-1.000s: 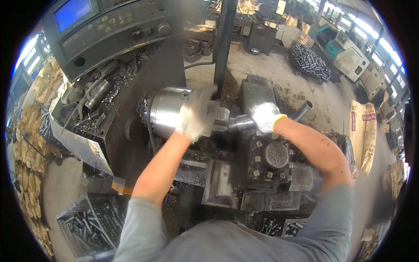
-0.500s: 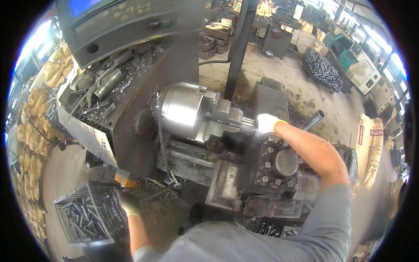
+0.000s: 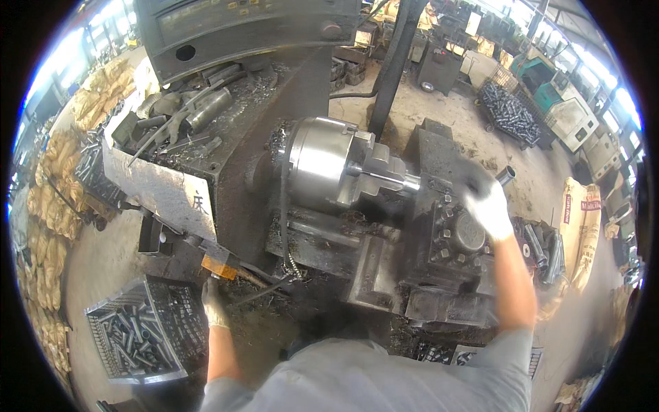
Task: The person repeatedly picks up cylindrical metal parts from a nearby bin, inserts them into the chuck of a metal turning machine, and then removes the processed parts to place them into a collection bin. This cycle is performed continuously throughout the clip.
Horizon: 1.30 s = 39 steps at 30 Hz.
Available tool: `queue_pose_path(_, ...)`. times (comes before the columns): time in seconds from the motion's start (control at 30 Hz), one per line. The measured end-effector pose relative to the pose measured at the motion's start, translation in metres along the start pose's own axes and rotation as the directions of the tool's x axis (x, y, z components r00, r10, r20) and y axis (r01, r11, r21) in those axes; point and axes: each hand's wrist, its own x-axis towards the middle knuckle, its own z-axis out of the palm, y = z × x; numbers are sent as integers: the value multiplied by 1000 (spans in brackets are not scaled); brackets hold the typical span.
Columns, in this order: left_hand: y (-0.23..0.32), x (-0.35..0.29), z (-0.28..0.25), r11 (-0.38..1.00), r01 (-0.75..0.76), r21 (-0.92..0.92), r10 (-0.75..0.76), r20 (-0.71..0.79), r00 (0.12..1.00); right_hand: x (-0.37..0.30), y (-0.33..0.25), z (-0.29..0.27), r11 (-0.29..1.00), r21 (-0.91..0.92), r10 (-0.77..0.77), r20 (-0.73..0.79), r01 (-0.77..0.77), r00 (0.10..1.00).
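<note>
Gloved right hand (image 3: 486,202), grip blurred, over the toolpost (image 3: 467,233); left hand (image 3: 214,305) loose beside the crate (image 3: 141,336) edge

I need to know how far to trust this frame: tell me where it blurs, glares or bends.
Head view: the right hand over the tool post smears with motion; the left hand by the crate is fairly sharp; the chuck shows bright glare; windows at the rim blow out; straight edges bow toward the black fisheye border.
</note>
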Motion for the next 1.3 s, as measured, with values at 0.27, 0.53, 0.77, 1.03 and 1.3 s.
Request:
queue_pose_path(0.27,212,-88,170,-166,-927,336,925,378,-29,-175,-71,32,914,404,-41,25,28,999)
queue_pose_path(0.53,373,-28,413,-127,-762,635,680,615,399,-219,-22,73,836,461,166,302,-296,939)
queue_pose_path(0.77,304,-86,348,98,-955,279,740,621,257,-230,-9,97,759,488,159,503,-431,850)
queue_pose_path(1.03,-49,-234,-77,588,-250,769,116,226,967,-233,-73,232,665,547,-291,817,-509,497)
queue_pose_path(1.3,-360,-779,-440,797,524,-301,2,-866,-500,-389,-267,363,826,494,-538,835,-271,-117)
